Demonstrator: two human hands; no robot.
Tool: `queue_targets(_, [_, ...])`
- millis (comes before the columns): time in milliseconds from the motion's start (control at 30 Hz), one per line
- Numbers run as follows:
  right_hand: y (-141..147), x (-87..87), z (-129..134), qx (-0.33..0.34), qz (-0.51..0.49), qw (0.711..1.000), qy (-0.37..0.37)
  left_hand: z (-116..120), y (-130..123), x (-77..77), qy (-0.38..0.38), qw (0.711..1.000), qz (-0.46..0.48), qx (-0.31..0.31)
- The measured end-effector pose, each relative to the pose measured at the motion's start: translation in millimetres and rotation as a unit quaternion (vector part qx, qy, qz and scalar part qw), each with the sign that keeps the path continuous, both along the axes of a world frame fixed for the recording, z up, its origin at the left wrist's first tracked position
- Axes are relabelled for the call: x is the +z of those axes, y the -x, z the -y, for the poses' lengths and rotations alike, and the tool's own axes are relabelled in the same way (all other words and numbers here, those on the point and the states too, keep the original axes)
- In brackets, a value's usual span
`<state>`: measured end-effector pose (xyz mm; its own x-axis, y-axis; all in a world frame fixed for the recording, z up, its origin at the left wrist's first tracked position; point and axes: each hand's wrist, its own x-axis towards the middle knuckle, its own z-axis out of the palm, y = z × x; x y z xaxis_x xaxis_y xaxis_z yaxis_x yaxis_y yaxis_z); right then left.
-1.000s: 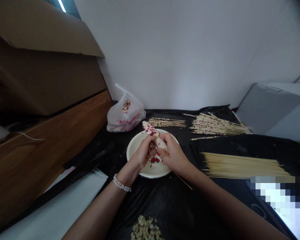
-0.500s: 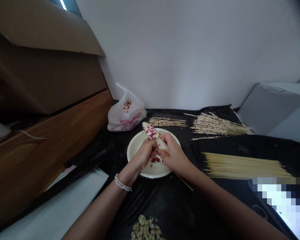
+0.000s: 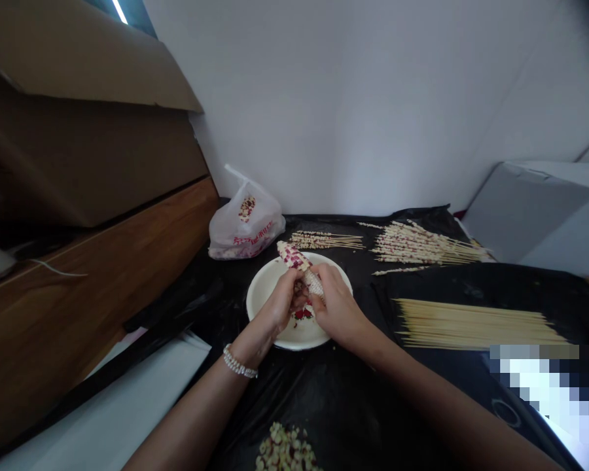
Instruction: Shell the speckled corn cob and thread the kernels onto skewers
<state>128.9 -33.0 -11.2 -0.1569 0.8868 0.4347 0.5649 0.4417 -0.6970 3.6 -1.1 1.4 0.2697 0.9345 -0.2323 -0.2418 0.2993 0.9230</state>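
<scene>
The two hands are close together over a white bowl (image 3: 256,299) near the middle of the desk (image 3: 358,399), which is covered with black plastic sheeting (image 3: 476,286). The right hand (image 3: 334,302) is clamped on the lower, stripped part of a corn cob (image 3: 294,257), thumb along its near side. The left hand (image 3: 281,302) curls against the cob from the other side; its fingers are dim and partly hidden, so I cannot tell whether it grips the cob or only cups beneath it. The cob is tilted above the bowl, its tip pointing toward the desk's far left corner, with purple and cream kernels on the upper part. A red printed flower (image 3: 302,314) shows inside the bowl, and a pale beaded bracelet (image 3: 239,364) circles the left wrist.

A heap of loose kernels (image 3: 285,450) lies by the near edge of the desk. In the far left corner stands a tied white plastic bag (image 3: 245,229) with red lettering. Just beside it, along the far edge, lies a small bundle of kernel-threaded skewers (image 3: 319,241); a larger pile of threaded skewers (image 3: 412,245) fills the far right corner. Bare skewers (image 3: 476,324) lie side by side toward the right edge, nearer than that pile.
</scene>
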Motion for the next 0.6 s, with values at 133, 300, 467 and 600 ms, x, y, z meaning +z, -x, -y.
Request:
queue_targets(133, [1.6, -2.3, 1.9, -0.006, 0.01, 1.0, -0.004, 3.4, -3.6, 1.6, -0.024, 0.999, -0.008, 0.023])
queue_targets(300, [3.7, -6.4, 3.8, -0.013, 0.016, 1.0, -0.006, 3.3, -2.4, 3.9, -0.014, 1.0, -0.012, 0.01])
queue_targets(467, [5.0, -6.4, 3.9, -0.014, 0.008, 1.0, -0.008, 1.3, -1.1, -0.9, -0.011, 0.999, -0.033, 0.025])
queue_targets(600, [1.3, -1.8, 0.9, -0.007, -0.003, 1.0, -0.011, 1.8, -0.2, -1.4, -0.035, 0.999, -0.018, 0.034])
